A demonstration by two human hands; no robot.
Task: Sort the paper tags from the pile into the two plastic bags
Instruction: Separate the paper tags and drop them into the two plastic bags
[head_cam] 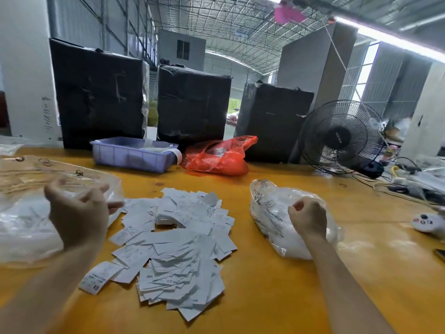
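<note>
A loose pile of white paper tags [173,247] lies on the yellow table in front of me. A clear plastic bag [24,227] with white tags inside lies to its left. My left hand [79,213] hovers over that bag's right edge, back toward me, fingers loosely curled and spread, with nothing visible in them. A second clear plastic bag [267,213], stuffed with tags, lies to the right of the pile. My right hand [308,219] is curled into a fist against this bag's top; I see no tag in it.
A purple plastic tray [132,155] and a red plastic bag [216,157] sit behind the pile. Three black wrapped boxes [192,102] stand at the back. A black fan [342,136] and cables are at the right, with a white controller [426,224] near the right edge.
</note>
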